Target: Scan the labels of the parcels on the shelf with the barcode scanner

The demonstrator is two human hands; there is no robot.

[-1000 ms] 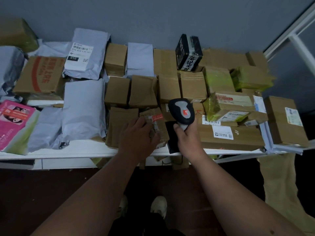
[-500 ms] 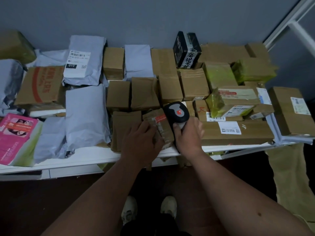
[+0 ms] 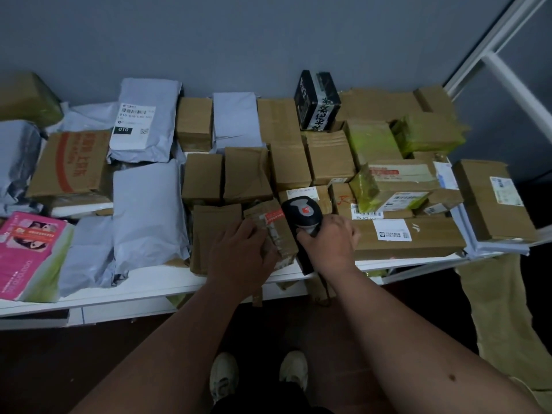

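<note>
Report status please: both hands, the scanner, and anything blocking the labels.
Right hand grips barcode scanner, head over the front row. Left hand holds small taped parcel at shelf edge. Its label not visible; nothing else in the way.

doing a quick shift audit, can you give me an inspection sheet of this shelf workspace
surface: white shelf, crowded with parcels up to the grey wall.
job's things: barcode scanner held beside a small taped brown parcel at the front edge; labelled long brown box to its right.
clutter: grey mailer bags, pink packet, black box, yellow-green wrapped parcels.
grippers: left hand grips the small taped brown parcel; right hand grips the scanner's handle.
cables: nothing seen.
surroundings: white shelf frame at right, dark floor, the person's light shoes below.
</note>
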